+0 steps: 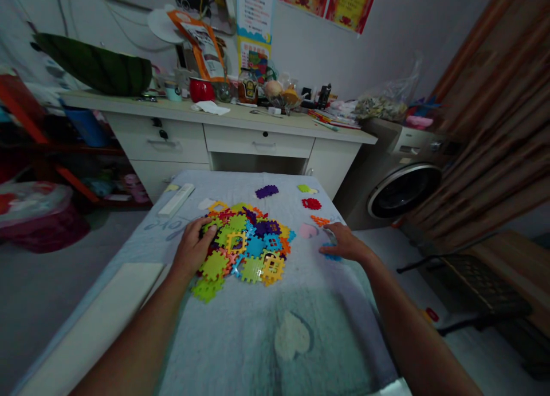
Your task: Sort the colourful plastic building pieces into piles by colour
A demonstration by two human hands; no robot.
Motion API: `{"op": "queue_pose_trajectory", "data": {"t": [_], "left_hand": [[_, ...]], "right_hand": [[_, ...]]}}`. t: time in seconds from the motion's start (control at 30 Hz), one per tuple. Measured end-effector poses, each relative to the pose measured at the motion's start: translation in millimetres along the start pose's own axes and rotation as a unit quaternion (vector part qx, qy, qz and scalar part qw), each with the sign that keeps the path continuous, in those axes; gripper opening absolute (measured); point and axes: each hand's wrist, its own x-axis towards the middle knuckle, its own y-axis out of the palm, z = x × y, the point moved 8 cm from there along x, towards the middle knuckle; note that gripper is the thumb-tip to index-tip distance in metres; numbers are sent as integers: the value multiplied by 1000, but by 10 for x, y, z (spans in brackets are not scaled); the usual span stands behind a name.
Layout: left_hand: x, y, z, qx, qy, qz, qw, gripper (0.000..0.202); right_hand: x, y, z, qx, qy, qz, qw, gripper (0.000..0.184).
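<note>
A heap of colourful plastic interlocking tiles (247,242) lies in the middle of a table covered with a pale blue cloth (258,333). My left hand (193,248) rests on the heap's left edge, fingers curled over green and orange tiles. My right hand (344,244) lies flat on the cloth to the right, fingers stretched over a blue tile (330,254). Single tiles sit apart on the right: purple (267,191), light green (306,188), red (311,203), orange (320,219) and pink (307,230).
A white remote-like bar (176,199) lies at the table's far left. Behind stands a cluttered white desk (258,138) with drawers. A washing machine (399,184) is at the right, a dark chair (481,281) nearer, and red storage (38,218) at the left.
</note>
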Motion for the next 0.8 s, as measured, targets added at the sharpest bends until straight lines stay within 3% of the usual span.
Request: {"op": "queue_pose_trajectory", "data": {"t": [0.13,0.27,0.37,0.5,0.57,0.7,0.8], "left_hand": [[8,0,4,2,3,-3,1000,45],[12,4,-1,-4,4,-1,1000,45],[8,-4,-2,-2,0,-4,1000,46],[-2,-5,-12,-2,-8,1,1000,47],[-7,-5,-22,-3,-10,3,1000,47],[-10,-15,-49,-6,-7,2,1000,44],[-11,-16,-53,-11,-5,2,1000,43]], "right_hand": [[269,-40,-22,-44,62,-55,996,54],[510,42,-7,-77,86,-15,993,42],[513,80,26,-69,84,1,994,39],[314,-20,5,-44,98,-31,994,63],[152,-54,6,-24,93,-18,995,73],[-212,3,161,10,28,73,997,71],[-389,-2,221,16,17,77,997,57]]}}
